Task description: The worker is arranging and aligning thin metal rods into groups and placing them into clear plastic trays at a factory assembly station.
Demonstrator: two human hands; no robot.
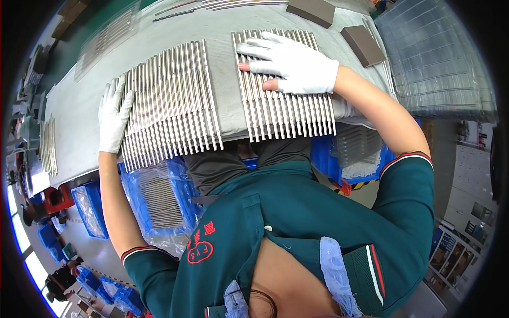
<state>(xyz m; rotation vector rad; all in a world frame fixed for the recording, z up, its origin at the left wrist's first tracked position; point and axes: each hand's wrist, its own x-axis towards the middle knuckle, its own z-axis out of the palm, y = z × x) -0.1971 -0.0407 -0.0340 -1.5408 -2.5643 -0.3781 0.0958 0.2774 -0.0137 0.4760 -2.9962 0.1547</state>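
Note:
Two groups of slim silver metal rods lie side by side on a pale cloth-covered table, their near ends reaching over its front edge. My left hand, in a white glove, rests along the left side of the left group of rods, fingers stretched out and touching the outer ones. Across the upper part of the right group of rods lies my right hand, flat with fingers spread. Two fingertips poke bare out of its white glove. Neither hand grips a rod.
Two brown blocks sit at the far right, beside stacked clear plastic trays. More rods lie at the far left, near a clear tray. Below the table edge stand a plastic-lined blue crate of rods and another blue crate.

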